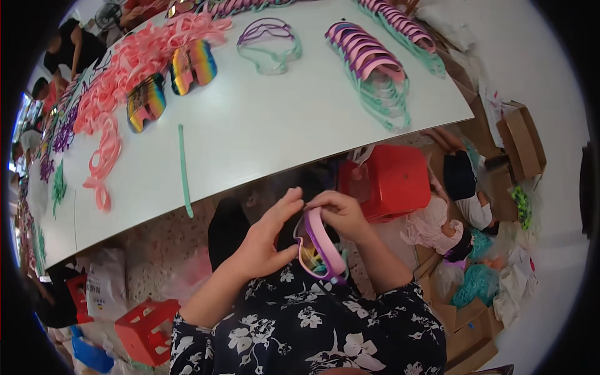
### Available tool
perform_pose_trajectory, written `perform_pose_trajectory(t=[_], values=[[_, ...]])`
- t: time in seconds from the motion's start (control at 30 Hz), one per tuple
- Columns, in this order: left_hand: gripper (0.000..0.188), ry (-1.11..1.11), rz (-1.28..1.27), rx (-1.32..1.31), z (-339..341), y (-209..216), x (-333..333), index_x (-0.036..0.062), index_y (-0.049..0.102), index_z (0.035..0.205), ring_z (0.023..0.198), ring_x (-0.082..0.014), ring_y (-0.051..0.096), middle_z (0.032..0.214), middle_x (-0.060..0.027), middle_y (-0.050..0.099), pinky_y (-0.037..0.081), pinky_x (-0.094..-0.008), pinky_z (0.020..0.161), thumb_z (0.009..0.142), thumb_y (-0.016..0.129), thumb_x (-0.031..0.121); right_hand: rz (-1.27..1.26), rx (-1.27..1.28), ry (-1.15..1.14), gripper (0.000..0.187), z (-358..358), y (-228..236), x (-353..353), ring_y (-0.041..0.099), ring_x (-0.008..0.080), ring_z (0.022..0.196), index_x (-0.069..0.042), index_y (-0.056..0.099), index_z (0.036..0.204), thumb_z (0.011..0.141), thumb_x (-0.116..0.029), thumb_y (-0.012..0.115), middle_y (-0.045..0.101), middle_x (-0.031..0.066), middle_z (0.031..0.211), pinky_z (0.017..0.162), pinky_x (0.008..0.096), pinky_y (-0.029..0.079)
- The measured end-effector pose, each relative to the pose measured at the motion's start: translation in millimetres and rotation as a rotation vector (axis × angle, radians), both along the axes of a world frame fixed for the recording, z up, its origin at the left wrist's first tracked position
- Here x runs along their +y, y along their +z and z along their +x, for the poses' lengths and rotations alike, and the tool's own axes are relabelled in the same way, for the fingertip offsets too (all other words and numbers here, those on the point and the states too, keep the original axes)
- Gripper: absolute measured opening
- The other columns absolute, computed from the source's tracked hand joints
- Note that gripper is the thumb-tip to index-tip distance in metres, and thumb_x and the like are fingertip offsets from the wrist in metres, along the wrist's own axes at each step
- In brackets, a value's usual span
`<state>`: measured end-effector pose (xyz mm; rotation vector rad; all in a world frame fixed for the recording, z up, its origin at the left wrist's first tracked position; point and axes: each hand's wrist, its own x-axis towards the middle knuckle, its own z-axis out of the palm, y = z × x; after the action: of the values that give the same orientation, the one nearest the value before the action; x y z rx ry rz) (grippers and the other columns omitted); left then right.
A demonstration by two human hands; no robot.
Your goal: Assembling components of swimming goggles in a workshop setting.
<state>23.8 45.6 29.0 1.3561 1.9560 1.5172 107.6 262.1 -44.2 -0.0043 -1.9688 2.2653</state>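
Note:
Above my lap, my right hand (340,212) pinches the upper end of a pair of goggles (342,262) with a purple frame, pink padding and a shiny yellowish lens. Fingers stretched out, my left hand (267,240) is beside the lens side, its thumb close to the frame; whether it touches I cannot tell. On the white table (250,137) ahead lie two rainbow mirrored lenses (192,67), a single green strap (185,169) and a purple frame (265,30) with a green strap.
A pile of pink padding rings (140,59) covers the table's left part. Rows of goggles with green straps (369,59) lie at the right. A red stool (400,181) stands under the near edge, and a child (465,187) lies among cardboard boxes (522,140). Other people are at the far left.

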Motion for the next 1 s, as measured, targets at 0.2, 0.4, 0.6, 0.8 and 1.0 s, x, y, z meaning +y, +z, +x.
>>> perform_pose_trajectory(t=[0.2,0.4,0.6,0.8,1.0], values=[[0.070,0.178,-0.085,-0.376,3.7,-39.5,-12.2,0.0018,0.035,0.148,0.127,-0.0260,0.056,0.140,-0.0186,0.054,0.044,-0.0382,0.107,0.086,0.066,-0.004,0.456,0.155,-0.658,0.013,11.3,74.9,114.9,0.063,0.0100,0.084,0.001,0.067,0.106,0.094,-0.002,0.063,0.066,0.0046,0.099,0.076,0.0235,0.050],[0.063,0.234,-0.082,-0.546,21.1,-68.8,-21.5,0.0016,0.038,0.146,0.113,-0.0208,0.062,0.129,-0.0157,0.059,0.052,-0.0331,0.095,0.089,0.065,-0.003,0.584,0.293,-0.971,0.009,-80.3,95.0,230.5,0.067,0.0141,0.077,0.001,0.069,0.097,0.092,-0.007,0.067,0.069,0.0058,0.086,0.072,0.0269,0.053],[0.060,0.333,-0.093,-0.539,25.9,-81.1,-36.0,0.0001,0.040,0.144,0.107,-0.0193,0.064,0.125,-0.0163,0.061,0.055,-0.0307,0.088,0.090,0.066,-0.001,1.127,0.171,-1.086,0.014,-121.9,53.3,287.9,0.066,0.0324,0.075,-0.004,0.070,0.089,0.087,-0.018,0.068,0.067,0.0140,0.081,0.070,0.0413,0.052],[0.057,0.352,-0.159,-0.636,30.7,-85.6,-38.2,-0.0016,0.040,0.142,0.106,-0.0180,0.064,0.124,-0.0163,0.060,0.053,-0.0313,0.092,0.092,0.067,0.000,1.517,-0.105,-1.034,0.030,-119.2,62.1,275.8,0.058,0.0404,0.112,-0.006,0.070,0.112,0.091,-0.027,0.061,0.063,0.0205,0.122,0.095,0.0479,0.047],[0.055,0.321,-0.180,-0.674,33.9,-101.6,-26.9,-0.0014,0.042,0.141,0.103,-0.0159,0.065,0.122,-0.0148,0.062,0.053,-0.0286,0.088,0.092,0.068,0.004,1.381,-0.254,-0.865,0.077,-136.9,73.2,205.6,0.030,0.0539,0.139,-0.016,0.035,0.152,0.091,-0.058,0.056,0.028,0.0305,0.155,0.111,0.0583,0.032]])
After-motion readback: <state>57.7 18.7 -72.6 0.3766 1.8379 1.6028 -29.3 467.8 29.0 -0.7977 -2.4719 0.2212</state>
